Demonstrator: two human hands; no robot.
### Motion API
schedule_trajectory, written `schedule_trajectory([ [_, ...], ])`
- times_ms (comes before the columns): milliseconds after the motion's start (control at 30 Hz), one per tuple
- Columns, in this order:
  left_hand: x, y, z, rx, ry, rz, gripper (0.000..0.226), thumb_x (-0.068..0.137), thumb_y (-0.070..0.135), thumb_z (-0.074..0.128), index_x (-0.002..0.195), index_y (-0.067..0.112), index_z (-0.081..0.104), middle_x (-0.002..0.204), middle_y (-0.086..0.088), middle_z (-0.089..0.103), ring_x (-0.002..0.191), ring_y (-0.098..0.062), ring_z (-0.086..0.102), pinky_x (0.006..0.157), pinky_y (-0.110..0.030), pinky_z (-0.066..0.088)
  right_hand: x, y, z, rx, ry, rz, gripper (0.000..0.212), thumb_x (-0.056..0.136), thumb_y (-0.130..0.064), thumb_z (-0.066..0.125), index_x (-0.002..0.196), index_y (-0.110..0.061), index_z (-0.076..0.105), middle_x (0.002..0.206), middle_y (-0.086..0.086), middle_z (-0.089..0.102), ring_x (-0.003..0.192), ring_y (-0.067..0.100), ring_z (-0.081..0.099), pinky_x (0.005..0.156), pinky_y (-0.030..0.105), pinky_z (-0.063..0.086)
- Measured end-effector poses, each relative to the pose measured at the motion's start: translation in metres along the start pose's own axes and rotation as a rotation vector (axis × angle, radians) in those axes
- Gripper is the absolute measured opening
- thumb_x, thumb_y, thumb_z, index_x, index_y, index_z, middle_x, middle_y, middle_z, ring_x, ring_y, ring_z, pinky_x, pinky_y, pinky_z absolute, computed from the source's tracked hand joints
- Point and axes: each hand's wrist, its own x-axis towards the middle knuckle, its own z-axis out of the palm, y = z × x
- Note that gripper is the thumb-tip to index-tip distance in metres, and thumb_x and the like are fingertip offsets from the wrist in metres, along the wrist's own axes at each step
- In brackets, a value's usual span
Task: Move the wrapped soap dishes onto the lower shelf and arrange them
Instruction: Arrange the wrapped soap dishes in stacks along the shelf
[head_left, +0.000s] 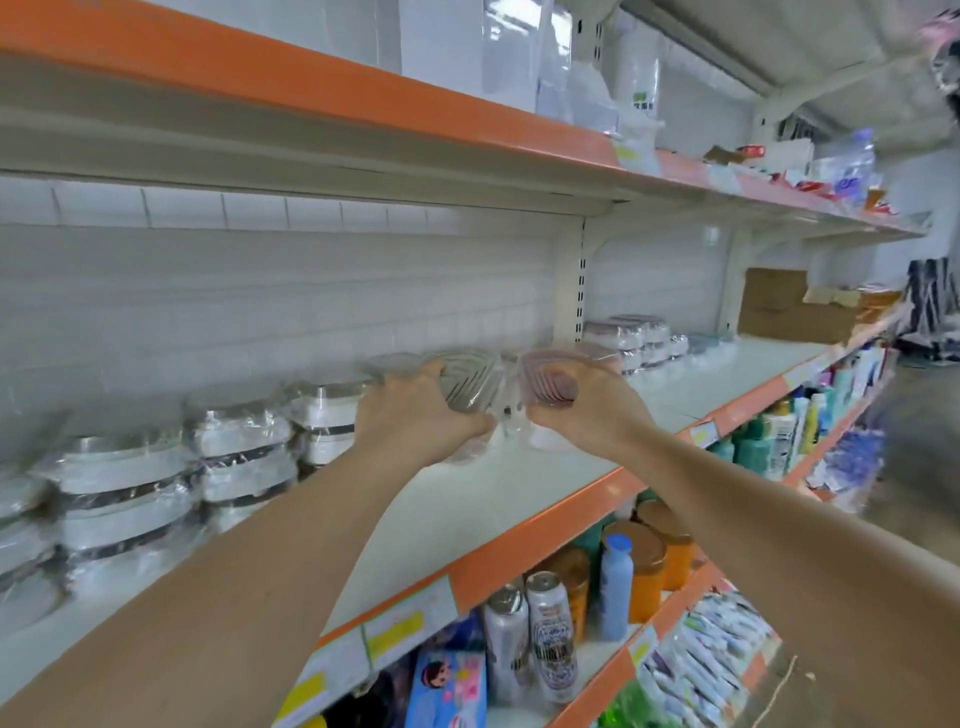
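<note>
My left hand (415, 410) grips a grey wrapped soap dish (467, 376) with a ribbed top, held just above the white shelf (493, 499). My right hand (587, 410) grips a pinkish wrapped soap dish (550, 376) right beside it; the two dishes nearly touch. Stacks of white wrapped soap dishes (234, 447) line the back of the same shelf to the left. More wrapped dishes (634, 335) stand stacked to the right, behind my right hand.
The shelf has an orange front edge (545, 540) with yellow price tags. Below it stand cans (550, 634), a blue bottle (615, 587) and orange-lidded jars. A cardboard box (779, 306) sits far right on the shelf. An upper shelf (363, 104) overhangs above.
</note>
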Motion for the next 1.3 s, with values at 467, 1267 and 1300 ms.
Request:
schedule_trajectory([
  [467,0.146,0.080,0.097,0.171,0.141,-0.214,0.073,0.082,0.058,0.051,0.137,0.015,0.032,0.127,-0.015,0.038,0.116,-0.033,0.038,0.095,-0.039,0.038,0.190,0.110,0.022,0.129,-0.058,-0.269,0.054,0.078,-0.045,0.065,0.128,-0.028,0.054,0.133,-0.002,0.053,0.119,0.020,0.051,0.092,0.028,0.040],
  [1267,0.190,0.053,0.130,0.684,-0.009,-0.289,0.057,0.090,0.058,0.036,0.140,0.035,0.022,0.139,-0.004,0.037,0.128,-0.030,0.033,0.102,-0.057,0.022,0.271,0.126,0.060,0.199,-0.246,-0.504,0.060,0.075,-0.051,0.063,0.130,-0.030,0.052,0.138,-0.003,0.049,0.119,0.020,0.051,0.092,0.029,0.041],
  [1300,0.191,0.051,0.130,0.649,-0.011,-0.301,0.057,0.091,0.057,0.036,0.141,0.035,0.020,0.141,-0.004,0.035,0.129,-0.030,0.031,0.102,-0.060,0.022,0.270,0.125,0.058,0.195,-0.241,-0.503,0.060,0.076,-0.050,0.063,0.131,-0.029,0.051,0.138,-0.004,0.049,0.120,0.019,0.051,0.092,0.029,0.041],
])
